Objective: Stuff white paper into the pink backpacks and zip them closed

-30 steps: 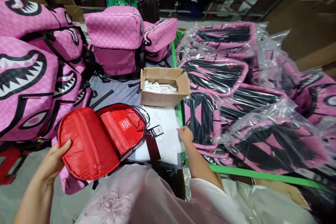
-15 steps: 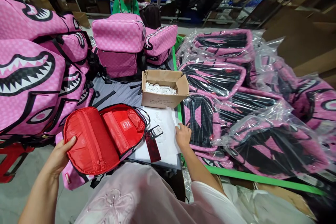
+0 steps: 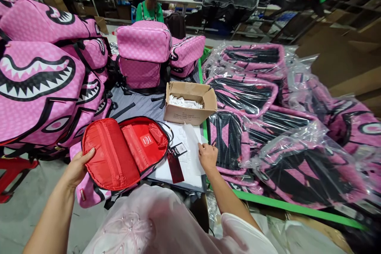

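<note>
Left hand (image 3: 77,166) grips the rim of the open backpack (image 3: 125,152), thumb on the red lining, fingers curled under the edge. Backpack lies unzipped at the near-left edge of the table (image 3: 139,105), red inside facing up, pink shell hanging over the table's edge toward the person. Black hang tag (image 3: 178,149) and a dark red strip (image 3: 175,166) lie just beside its right rim.

Right hand (image 3: 207,155) pinches the edge of a thin white sheet (image 3: 192,143), lifting it off the stack of white sheets (image 3: 181,170) at the table's near-right corner.

Table top is grey, w/ a green edge band (image 3: 200,75) along its right side. Behind the sheets an open cardboard box (image 3: 190,103) holds small white packets. Far end: more pink backpacks (image 3: 144,53) standing upright. Left side: tall pile of pink shark-mouth backpacks (image 3: 38,83), touching each other, stacked above table level. Right of the table: heap of bagged backpacks in clear plastic (image 3: 268,127), overlapping, near a green bar (image 3: 297,208) at the lower right.

Room: workshop floor, grey concrete at lower left. Beyond the table a person in a green top (image 3: 149,12) is at work; long tables w/ dark bags and cartons in the bkgd, brown cardboard at far right.
</note>
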Demonstrator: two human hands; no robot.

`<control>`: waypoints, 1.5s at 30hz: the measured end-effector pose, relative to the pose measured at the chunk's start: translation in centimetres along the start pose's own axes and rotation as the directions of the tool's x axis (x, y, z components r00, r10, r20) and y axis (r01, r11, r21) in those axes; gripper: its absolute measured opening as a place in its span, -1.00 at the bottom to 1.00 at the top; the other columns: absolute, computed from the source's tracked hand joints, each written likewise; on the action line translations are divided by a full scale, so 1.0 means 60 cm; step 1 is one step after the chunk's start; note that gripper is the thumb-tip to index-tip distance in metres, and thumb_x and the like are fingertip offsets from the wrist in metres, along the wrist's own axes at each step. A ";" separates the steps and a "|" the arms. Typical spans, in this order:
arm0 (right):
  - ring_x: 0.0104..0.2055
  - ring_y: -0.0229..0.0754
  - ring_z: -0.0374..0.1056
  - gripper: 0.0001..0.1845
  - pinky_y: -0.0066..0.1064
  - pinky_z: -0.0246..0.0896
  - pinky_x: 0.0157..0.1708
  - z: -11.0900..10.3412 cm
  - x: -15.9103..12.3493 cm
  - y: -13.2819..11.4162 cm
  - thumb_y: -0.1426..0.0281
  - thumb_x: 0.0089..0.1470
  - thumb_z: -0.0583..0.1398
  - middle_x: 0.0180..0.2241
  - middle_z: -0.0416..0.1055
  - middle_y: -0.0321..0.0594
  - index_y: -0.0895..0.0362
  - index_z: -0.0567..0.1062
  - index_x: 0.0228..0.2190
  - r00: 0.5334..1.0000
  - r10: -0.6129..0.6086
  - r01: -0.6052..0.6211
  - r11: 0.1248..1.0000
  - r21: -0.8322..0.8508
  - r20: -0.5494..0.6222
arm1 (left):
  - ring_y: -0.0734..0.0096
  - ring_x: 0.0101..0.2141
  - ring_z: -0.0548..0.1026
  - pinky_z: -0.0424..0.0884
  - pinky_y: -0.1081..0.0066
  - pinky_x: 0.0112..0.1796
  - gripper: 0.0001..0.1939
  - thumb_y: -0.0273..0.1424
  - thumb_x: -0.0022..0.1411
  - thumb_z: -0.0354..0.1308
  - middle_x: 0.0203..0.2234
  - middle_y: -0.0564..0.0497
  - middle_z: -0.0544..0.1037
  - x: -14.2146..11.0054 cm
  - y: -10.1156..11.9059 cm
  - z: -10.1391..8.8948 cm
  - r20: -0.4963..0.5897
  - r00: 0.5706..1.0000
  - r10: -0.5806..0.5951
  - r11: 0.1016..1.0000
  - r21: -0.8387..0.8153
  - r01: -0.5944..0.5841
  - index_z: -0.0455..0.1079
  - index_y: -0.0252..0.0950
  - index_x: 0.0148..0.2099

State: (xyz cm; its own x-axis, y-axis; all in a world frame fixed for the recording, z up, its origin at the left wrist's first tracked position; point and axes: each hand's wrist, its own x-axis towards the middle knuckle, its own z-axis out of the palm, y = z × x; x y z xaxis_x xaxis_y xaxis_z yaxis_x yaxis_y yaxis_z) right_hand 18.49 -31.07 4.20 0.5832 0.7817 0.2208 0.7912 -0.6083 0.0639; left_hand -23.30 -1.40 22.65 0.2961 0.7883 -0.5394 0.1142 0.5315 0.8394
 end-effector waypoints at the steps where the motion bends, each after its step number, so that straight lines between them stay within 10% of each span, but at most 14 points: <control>1: -0.25 -0.11 0.19 -0.70 -0.24 -0.16 -0.19 -0.002 -0.002 -0.001 0.53 0.12 0.15 -0.27 0.48 -0.13 0.13 0.55 -0.12 1.000 0.002 -0.002 1.000 -0.003 -0.005 | -0.06 -0.20 0.63 0.63 0.29 -0.24 -0.39 -0.19 -0.38 0.58 -0.34 -0.15 0.68 0.001 -0.001 -0.001 -0.006 1.000 0.004 1.000 0.001 -0.004 0.54 -0.37 -0.23; 10: -0.09 0.01 0.17 -0.80 -0.17 -0.16 -0.10 -0.005 0.021 -0.029 0.53 0.10 0.12 -0.06 0.45 0.00 0.17 0.55 -0.31 1.000 0.000 0.001 0.999 -0.051 0.018 | 0.01 -0.24 0.65 0.63 0.37 -0.31 -0.42 -0.23 -0.31 0.56 -0.31 -0.17 0.68 0.017 -0.012 -0.018 0.034 0.999 0.009 0.999 -0.043 -0.007 0.57 -0.36 -0.19; 22: -0.16 -0.04 0.27 -0.73 -0.24 -0.05 -0.14 -0.063 0.035 -0.040 0.36 0.21 0.05 -0.20 0.48 -0.06 0.15 0.51 -0.40 0.956 0.184 -0.144 0.973 0.183 -0.229 | 0.08 -0.32 0.65 0.61 0.39 -0.35 -0.44 -0.27 -0.27 0.55 -0.35 -0.16 0.67 0.015 -0.016 -0.019 0.046 0.999 0.029 0.997 -0.073 -0.026 0.55 -0.39 -0.18; 28: -0.28 -0.11 0.34 -0.75 -0.32 0.08 -0.25 -0.111 0.067 -0.037 0.34 0.16 0.02 -0.28 0.49 -0.07 0.13 0.46 -0.40 0.975 0.188 -0.133 0.919 0.371 -0.118 | -0.02 -0.20 0.63 0.60 0.26 -0.22 -0.46 -0.25 -0.22 0.51 -0.31 -0.19 0.67 0.015 -0.013 -0.013 0.036 0.998 0.053 0.998 -0.037 -0.052 0.53 -0.40 -0.18; 32: -0.41 -0.14 0.33 -0.80 -0.37 0.05 -0.40 -0.150 0.092 -0.049 0.32 0.15 0.06 -0.41 0.49 -0.18 0.09 0.47 -0.33 0.972 0.145 -0.207 0.901 0.382 0.184 | -0.01 -0.21 0.63 0.61 0.28 -0.22 -0.48 -0.26 -0.25 0.52 -0.30 -0.20 0.67 0.014 -0.014 -0.011 0.036 0.997 0.061 0.997 -0.054 -0.059 0.53 -0.40 -0.22; 38: -0.18 -0.06 0.31 -0.81 -0.29 -0.01 -0.28 -0.204 0.125 -0.108 0.41 0.15 0.10 -0.15 0.50 -0.05 0.14 0.51 -0.39 0.966 -0.216 0.210 0.976 0.053 0.140 | 0.06 -0.29 0.65 0.61 0.34 -0.30 -0.45 -0.23 -0.24 0.52 -0.33 -0.17 0.67 0.014 -0.016 -0.012 0.071 0.995 0.068 0.994 -0.089 -0.062 0.54 -0.41 -0.19; 45: -0.38 -0.18 0.27 -0.76 -0.33 -0.08 -0.41 -0.189 0.071 -0.121 0.50 0.19 0.05 -0.27 0.46 -0.08 0.16 0.53 -0.33 0.956 -0.244 0.255 0.966 -0.048 0.165 | 0.09 -0.29 0.65 0.59 0.37 -0.29 -0.46 -0.21 -0.23 0.53 -0.32 -0.16 0.67 0.017 -0.023 -0.025 0.086 0.994 0.061 0.992 -0.117 -0.050 0.56 -0.39 -0.19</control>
State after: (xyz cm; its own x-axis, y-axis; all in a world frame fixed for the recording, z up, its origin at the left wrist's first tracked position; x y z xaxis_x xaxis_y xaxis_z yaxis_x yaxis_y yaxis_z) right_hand 13.17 -24.88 15.69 0.3944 0.9182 0.0352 0.9040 -0.3946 0.1643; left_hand -24.56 -0.85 20.82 0.3830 0.7894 -0.4797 -0.0128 0.5238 0.8517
